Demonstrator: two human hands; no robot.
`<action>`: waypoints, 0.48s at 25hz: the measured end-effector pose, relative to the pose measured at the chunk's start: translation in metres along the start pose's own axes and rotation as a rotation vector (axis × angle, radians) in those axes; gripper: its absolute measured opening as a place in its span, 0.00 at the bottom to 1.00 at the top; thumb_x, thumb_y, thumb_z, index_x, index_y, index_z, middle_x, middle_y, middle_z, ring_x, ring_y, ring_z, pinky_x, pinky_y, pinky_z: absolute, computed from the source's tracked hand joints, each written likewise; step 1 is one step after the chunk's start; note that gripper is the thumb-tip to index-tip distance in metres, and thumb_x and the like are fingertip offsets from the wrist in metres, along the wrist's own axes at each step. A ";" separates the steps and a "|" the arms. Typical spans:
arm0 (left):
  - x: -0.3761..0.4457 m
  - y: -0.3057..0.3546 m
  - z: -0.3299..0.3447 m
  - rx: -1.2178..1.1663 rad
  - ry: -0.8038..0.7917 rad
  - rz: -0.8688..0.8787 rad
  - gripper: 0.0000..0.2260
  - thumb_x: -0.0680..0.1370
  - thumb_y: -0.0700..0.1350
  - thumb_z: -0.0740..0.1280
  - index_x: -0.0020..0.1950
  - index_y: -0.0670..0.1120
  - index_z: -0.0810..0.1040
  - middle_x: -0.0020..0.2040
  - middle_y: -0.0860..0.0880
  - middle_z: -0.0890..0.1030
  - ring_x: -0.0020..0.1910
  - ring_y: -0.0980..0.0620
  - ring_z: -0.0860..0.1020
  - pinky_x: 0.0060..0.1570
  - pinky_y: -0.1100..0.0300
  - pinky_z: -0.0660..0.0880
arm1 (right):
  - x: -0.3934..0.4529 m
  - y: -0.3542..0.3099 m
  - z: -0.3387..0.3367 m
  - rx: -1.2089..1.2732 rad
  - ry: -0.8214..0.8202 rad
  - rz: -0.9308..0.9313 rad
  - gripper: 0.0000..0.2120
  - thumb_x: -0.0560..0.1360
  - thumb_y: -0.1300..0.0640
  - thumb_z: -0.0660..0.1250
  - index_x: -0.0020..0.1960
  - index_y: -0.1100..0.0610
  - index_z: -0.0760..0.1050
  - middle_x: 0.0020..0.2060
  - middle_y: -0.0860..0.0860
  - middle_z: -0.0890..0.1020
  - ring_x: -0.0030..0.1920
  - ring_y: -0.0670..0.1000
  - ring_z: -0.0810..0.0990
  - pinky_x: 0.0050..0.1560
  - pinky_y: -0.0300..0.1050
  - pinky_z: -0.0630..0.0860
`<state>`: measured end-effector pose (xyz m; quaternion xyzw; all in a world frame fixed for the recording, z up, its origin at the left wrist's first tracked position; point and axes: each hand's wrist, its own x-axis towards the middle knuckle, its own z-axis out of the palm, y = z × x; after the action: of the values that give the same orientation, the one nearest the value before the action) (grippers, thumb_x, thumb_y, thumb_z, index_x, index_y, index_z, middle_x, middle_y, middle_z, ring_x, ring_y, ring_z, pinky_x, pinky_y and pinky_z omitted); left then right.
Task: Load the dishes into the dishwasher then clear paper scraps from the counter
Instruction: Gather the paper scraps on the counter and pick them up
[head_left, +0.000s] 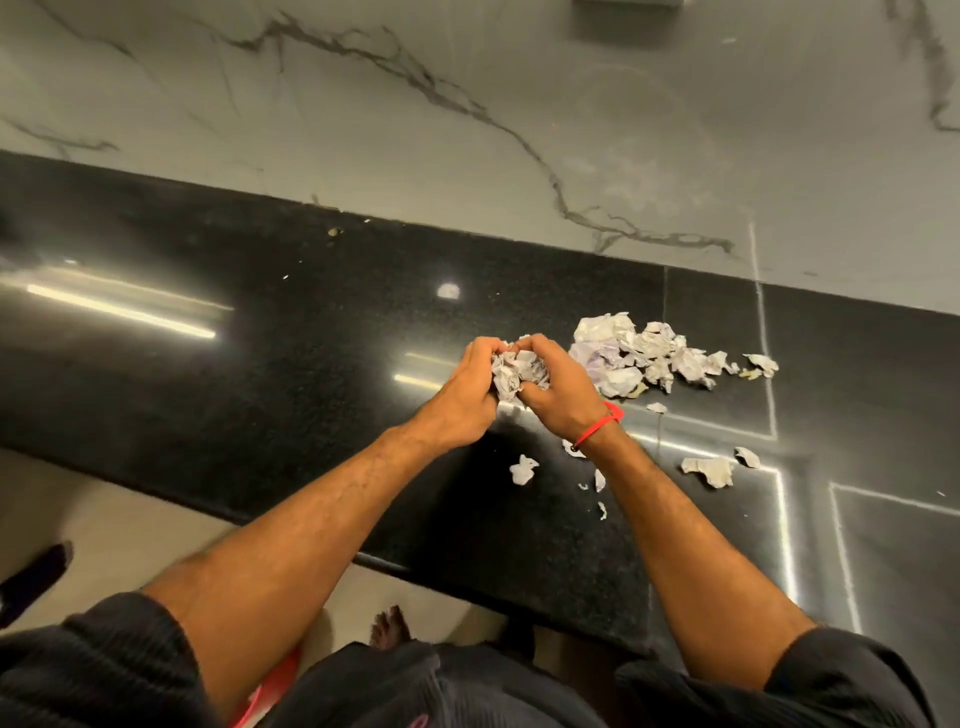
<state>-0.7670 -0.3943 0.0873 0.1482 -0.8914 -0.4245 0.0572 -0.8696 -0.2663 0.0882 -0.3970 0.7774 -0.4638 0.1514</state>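
A wad of crumpled white paper scraps (517, 375) is squeezed between both my hands above the black counter (260, 364). My left hand (467, 395) curls round its left side, and my right hand (558, 389), with a red wrist band, curls round its right side. Just right of my hands lies a larger pile of crumpled paper (639, 358) on the counter. Loose small scraps lie nearer me: one (522, 470) below my hands, and two bigger pieces (714, 470) to the right. No dishes or dishwasher are in view.
A grey marble-look wall (467, 104) rises behind the counter. The counter's front edge (311, 540) runs diagonally, with a pale floor below it. A bare foot (389, 626) and something red (270, 686) show near my legs.
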 end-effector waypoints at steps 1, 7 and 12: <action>-0.009 -0.007 -0.008 0.000 0.033 -0.024 0.20 0.77 0.32 0.62 0.67 0.47 0.64 0.60 0.45 0.71 0.56 0.54 0.71 0.53 0.69 0.67 | 0.003 -0.008 0.012 0.007 -0.023 -0.016 0.12 0.71 0.63 0.70 0.54 0.55 0.76 0.46 0.51 0.79 0.47 0.51 0.77 0.48 0.42 0.72; -0.087 -0.053 -0.056 -0.052 0.194 -0.141 0.24 0.76 0.31 0.63 0.67 0.50 0.63 0.60 0.47 0.71 0.58 0.53 0.73 0.58 0.58 0.74 | 0.003 -0.057 0.096 0.009 -0.175 -0.108 0.14 0.69 0.65 0.69 0.53 0.56 0.76 0.46 0.52 0.78 0.46 0.53 0.76 0.46 0.45 0.71; -0.174 -0.102 -0.086 -0.115 0.367 -0.246 0.24 0.75 0.29 0.62 0.68 0.44 0.64 0.63 0.45 0.71 0.59 0.51 0.74 0.61 0.60 0.72 | -0.019 -0.103 0.184 0.041 -0.318 -0.175 0.11 0.71 0.61 0.69 0.52 0.53 0.75 0.45 0.50 0.79 0.44 0.52 0.77 0.45 0.49 0.75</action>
<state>-0.5607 -0.4641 0.0669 0.3268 -0.8157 -0.4443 0.1746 -0.6970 -0.3886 0.0757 -0.5286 0.6964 -0.4222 0.2396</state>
